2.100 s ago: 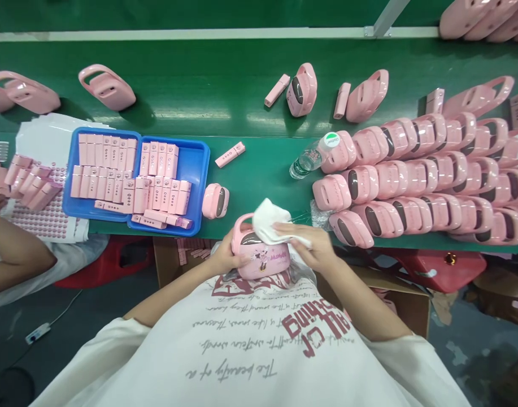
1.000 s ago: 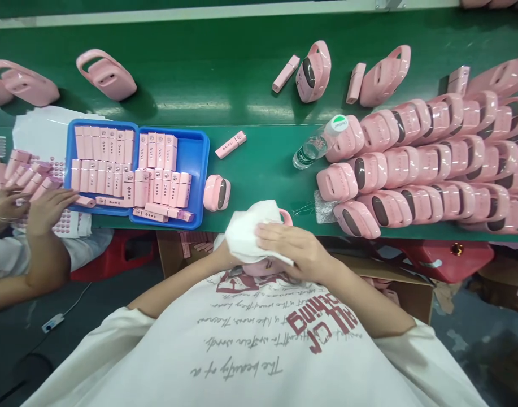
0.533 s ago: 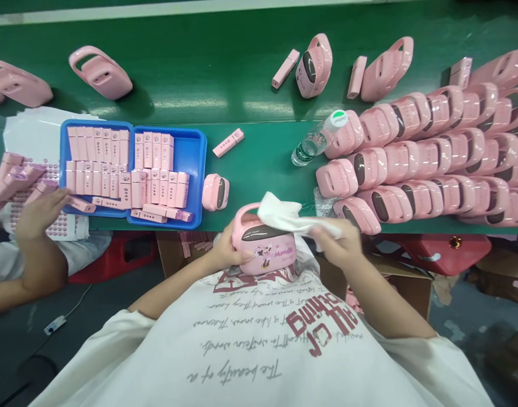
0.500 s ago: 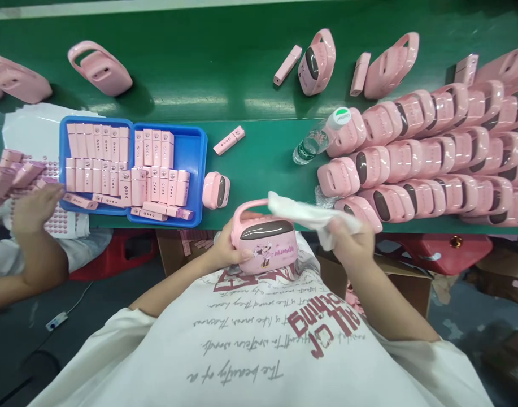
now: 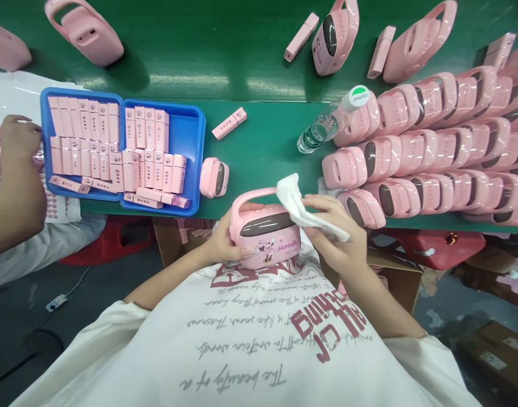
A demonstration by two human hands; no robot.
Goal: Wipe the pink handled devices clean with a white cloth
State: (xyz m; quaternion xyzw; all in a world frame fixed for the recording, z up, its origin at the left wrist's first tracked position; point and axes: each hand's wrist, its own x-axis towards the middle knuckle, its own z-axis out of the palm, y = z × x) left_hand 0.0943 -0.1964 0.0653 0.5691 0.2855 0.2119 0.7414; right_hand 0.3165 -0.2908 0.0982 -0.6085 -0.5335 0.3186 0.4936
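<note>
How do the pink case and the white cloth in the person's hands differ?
The pink case looks hard and rounded; the white cloth is limp and folded. The case bears a printed cartoon figure; the cloth looks plain. The left hand grips the case, the right hand the cloth. Both are held close together.

Pink case (image 5: 279, 254) of smooth, glossy plastic, with a dark, shiny strip (image 5: 265, 225) across it. The white cloth (image 5: 291, 195) looks soft and matt, loosely creased. From where I stand, the green tabletop (image 5: 267, 141) has a smooth, faint sheen; the blue trays (image 5: 186, 127) are shiny plastic, the bottle (image 5: 320, 134) clear plastic, the white sheets (image 5: 13, 90) matt paper.
</note>
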